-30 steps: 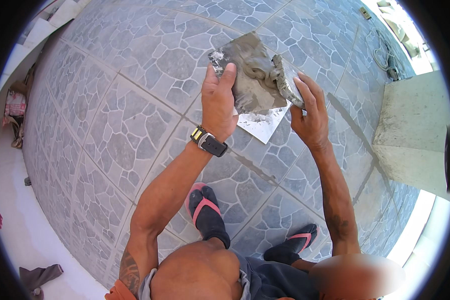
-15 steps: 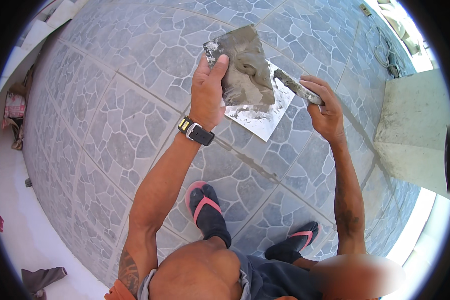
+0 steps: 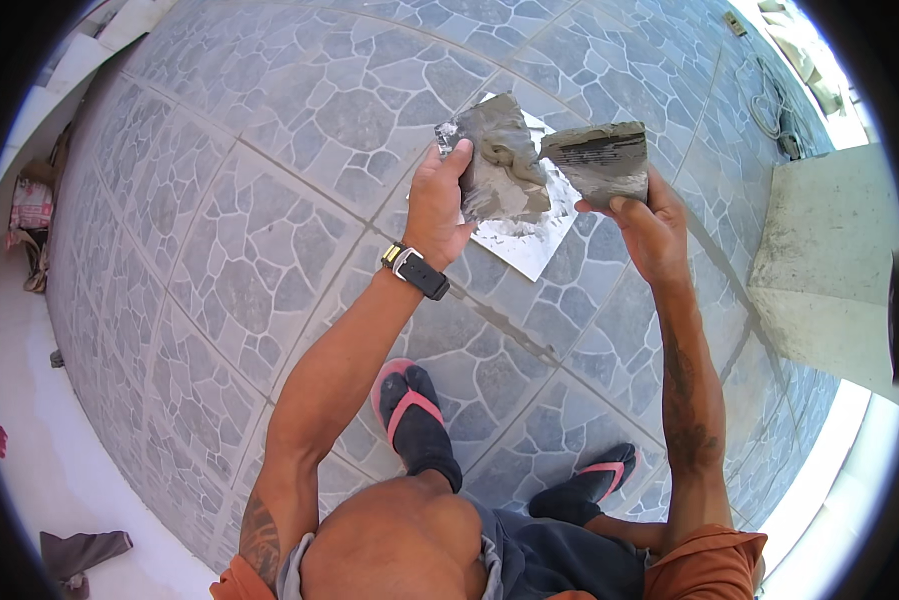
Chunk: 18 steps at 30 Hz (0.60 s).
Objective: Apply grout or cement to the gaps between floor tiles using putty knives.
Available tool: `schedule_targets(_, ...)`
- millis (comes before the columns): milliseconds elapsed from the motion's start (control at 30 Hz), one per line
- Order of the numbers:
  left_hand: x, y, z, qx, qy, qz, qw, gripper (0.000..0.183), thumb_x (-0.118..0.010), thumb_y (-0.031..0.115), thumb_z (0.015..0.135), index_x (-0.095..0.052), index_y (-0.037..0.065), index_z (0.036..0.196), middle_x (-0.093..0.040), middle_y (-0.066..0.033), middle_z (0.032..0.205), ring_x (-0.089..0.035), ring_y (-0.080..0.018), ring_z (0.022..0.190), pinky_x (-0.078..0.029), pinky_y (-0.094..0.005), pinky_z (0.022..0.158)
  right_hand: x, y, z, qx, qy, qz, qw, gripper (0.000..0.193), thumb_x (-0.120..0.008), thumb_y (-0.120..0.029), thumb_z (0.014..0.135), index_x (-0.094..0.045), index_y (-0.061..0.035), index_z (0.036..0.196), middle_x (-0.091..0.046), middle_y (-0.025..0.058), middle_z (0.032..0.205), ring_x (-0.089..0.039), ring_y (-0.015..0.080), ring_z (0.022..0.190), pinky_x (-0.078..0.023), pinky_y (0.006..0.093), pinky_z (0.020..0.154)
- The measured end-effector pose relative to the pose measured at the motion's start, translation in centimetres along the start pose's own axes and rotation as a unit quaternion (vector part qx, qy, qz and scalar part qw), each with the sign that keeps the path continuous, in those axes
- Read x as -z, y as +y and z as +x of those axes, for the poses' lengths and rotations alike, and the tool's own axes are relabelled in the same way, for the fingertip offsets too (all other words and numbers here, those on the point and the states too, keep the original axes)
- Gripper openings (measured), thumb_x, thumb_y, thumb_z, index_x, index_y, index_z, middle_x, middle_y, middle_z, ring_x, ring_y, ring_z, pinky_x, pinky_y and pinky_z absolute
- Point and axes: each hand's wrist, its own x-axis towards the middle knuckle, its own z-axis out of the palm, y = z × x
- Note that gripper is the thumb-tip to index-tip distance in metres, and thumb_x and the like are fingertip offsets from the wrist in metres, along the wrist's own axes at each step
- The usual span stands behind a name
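My left hand [image 3: 436, 208] is closed on the edge of a flat plate [image 3: 506, 165] coated with wet grey mortar, its thumb on top. The mortar lies in a thick ridge across the plate's middle. In my right hand [image 3: 654, 230] is a flat rectangular scraper [image 3: 602, 168], gripped along its lower right edge. Grey paste smears the scraper's face, with a darker band across it. Its left end meets or overlaps the plate's right edge; contact is unclear. Beneath both lies a white square board [image 3: 530, 245] with grey smears, partly hidden.
Grey stone-patterned tiles [image 3: 250, 250] cover the floor. At the right stands a pale block-like pillar [image 3: 820, 260], with a coiled cord [image 3: 765, 110] beyond it. My feet in pink-strapped sandals [image 3: 412, 405] are close below. A dark cloth [image 3: 85, 555] lies on the white ledge at lower left.
The scraper has turned from edge-on to showing its broad face and moved toward the plate. My left hand has shifted right and slightly nearer with the mortar-covered plate.
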Motion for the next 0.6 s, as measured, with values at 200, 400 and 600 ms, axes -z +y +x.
schedule_targets(200,-0.3,0.4,-0.1,0.035,-0.038,-0.027,0.998,0.031,-0.054,0.023,0.098,-0.050,0.006,0.123,-0.061,-0.0072,0.114,-0.063,-0.0200,0.103,-0.053,-0.0377,0.088,-0.2,-0.2,-0.4,-0.059,-0.012,-0.083,0.995,0.047,-0.049,-0.004,0.080,-0.052,0.0072,0.125,-0.066,0.0143,0.104,-0.068,0.0208,0.086,-0.050,0.0325,0.085)
schedule_targets(400,0.0,1.0,0.1,0.019,-0.046,-0.024,0.998,0.027,-0.053,0.022,0.097,-0.051,0.007,0.120,-0.062,-0.0058,0.108,-0.064,-0.0172,0.096,-0.057,-0.0352,0.080,1.8,-0.5,-0.3,-0.073,-0.019,-0.118,0.990,0.043,-0.051,-0.007,0.079,-0.056,0.0035,0.121,-0.067,0.0111,0.097,-0.067,0.0171,0.083,-0.048,0.0300,0.083)
schedule_targets(600,0.1,1.5,0.1,-0.001,-0.037,-0.003,0.999,0.024,-0.053,0.020,0.098,-0.054,0.007,0.117,-0.063,-0.0040,0.106,-0.064,-0.0152,0.094,-0.056,-0.0326,0.079,2.6,-2.2,-0.7,-0.056,-0.016,-0.292,0.955,0.035,-0.052,-0.007,0.079,-0.060,0.0006,0.113,-0.066,0.0078,0.094,-0.064,0.0126,0.082,-0.047,0.0284,0.079)
